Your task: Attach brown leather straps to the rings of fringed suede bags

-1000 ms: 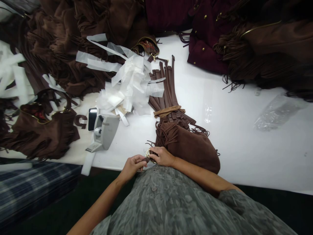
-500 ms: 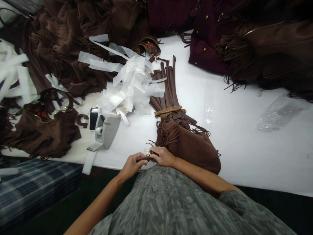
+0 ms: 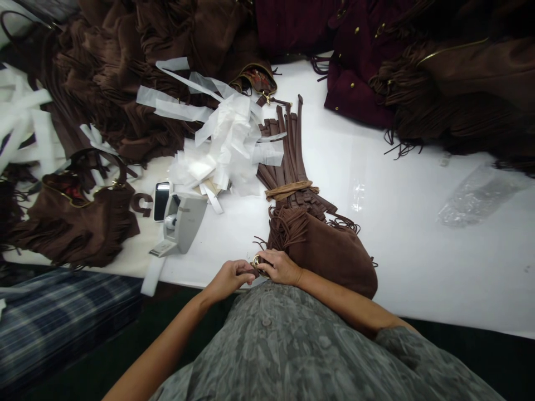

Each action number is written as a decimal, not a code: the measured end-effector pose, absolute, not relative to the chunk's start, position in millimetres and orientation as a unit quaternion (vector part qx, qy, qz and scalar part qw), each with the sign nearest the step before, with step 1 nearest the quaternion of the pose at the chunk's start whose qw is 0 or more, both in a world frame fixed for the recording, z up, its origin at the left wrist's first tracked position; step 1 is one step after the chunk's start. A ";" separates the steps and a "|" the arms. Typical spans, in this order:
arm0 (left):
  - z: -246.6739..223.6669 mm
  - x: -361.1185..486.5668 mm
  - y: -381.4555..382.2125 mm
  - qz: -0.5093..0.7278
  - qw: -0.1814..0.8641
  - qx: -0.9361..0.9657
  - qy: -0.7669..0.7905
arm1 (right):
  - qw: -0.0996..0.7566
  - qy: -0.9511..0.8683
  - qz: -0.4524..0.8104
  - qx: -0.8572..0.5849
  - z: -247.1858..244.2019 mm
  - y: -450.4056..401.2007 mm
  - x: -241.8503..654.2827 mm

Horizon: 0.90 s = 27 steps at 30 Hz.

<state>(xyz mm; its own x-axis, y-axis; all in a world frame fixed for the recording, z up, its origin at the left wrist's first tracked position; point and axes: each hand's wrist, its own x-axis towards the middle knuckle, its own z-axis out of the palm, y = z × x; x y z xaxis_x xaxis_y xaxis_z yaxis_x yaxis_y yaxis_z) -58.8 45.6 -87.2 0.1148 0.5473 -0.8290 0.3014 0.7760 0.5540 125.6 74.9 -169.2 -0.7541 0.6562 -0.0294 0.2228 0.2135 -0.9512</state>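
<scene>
I see a person working at the near edge of a white table (image 3: 418, 262), both hands low and close together in front of the body. The left hand (image 3: 232, 278) is closed, pinching the end of a short brown strap (image 3: 254, 272) between thumb and fingers. The right hand (image 3: 281, 268) is closed at a gold ring (image 3: 256, 259), just beside the strap end; its fingers hide part of the metal, and I cannot tell whether the strap passes through it.

The fringed brown bag (image 3: 334, 250) lies on the table directly beyond the right hand and forearm, its fringe toward the left. Touching its far side is a bundle of brown strips (image 3: 295, 145), bound by a tan band (image 3: 288, 191).

Left of the bundle sits a heap of white paper strips (image 3: 225, 139). Nearer the person stands a grey tape dispenser (image 3: 188, 223), with a phone (image 3: 161, 201) just beside it. A second brown bag (image 3: 83, 223) lies farther left, its mouth partly open on a red lining. Crumpled clear plastic (image 3: 472, 197) lies at the right, and a maroon bag (image 3: 359, 83) at the far side.
</scene>
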 end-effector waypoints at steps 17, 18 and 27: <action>-107.1 -49.1 23.9 0.161 0.553 0.337 0.745 | 0.191 -0.820 0.474 -0.257 -166.8 76.8 128.2; -107.7 -48.9 24.9 0.158 0.539 0.349 0.750 | 0.174 -0.827 0.471 -0.254 -164.4 78.3 128.7; -95.0 -63.8 66.8 0.040 0.502 0.540 0.675 | 0.031 -0.872 0.439 -0.215 -148.3 82.5 116.2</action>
